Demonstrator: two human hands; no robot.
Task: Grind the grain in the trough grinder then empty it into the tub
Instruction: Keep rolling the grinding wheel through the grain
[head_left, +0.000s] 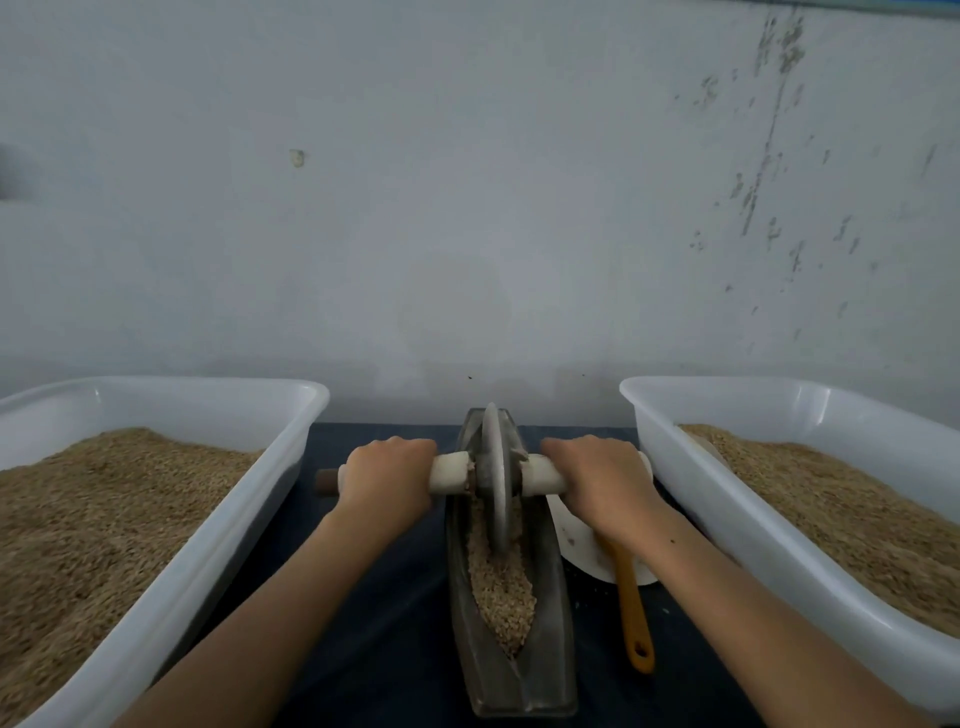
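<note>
Left hand (387, 480) and right hand (602, 480) each wrap a closed grip round the white axle handle (545, 475), balancing the grey metal disc wheel (493, 478) upright over tan grain (501, 592) in the long grey trough grinder (550, 623), midway between two white plastic tubs (218, 525).

Dim, flat, bluish light with soft shadows and no glare; wide-angle bending at the edges, and the lower corners look slightly blurred.

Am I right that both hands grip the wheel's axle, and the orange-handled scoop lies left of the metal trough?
Not quite. In the head view the left hand and right hand do grip the axle, but the orange-handled scoop lies right of the grey metal trough, on the white plate.
</note>
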